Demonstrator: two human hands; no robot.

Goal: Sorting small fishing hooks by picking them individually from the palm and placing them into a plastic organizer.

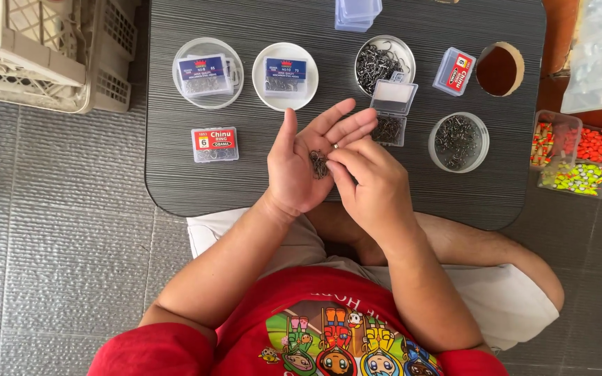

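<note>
My left hand [301, 163] is held palm up over the near edge of a dark table [175, 174], with a small pile of dark fish hooks [319, 163] lying in the palm. The fingertips of my right hand [371, 184] pinch at that pile. Just beyond my fingers an open small clear plastic box [390, 118] holds more hooks.
Two round tubs [207, 72] [285, 75] each hold a labelled hook box. Two more tubs [383, 63] [458, 141] hold loose hooks. Small closed boxes [214, 144] [454, 71] lie on the table. A tray of coloured floats [580, 163] sits at right, white crates [43, 52] at left.
</note>
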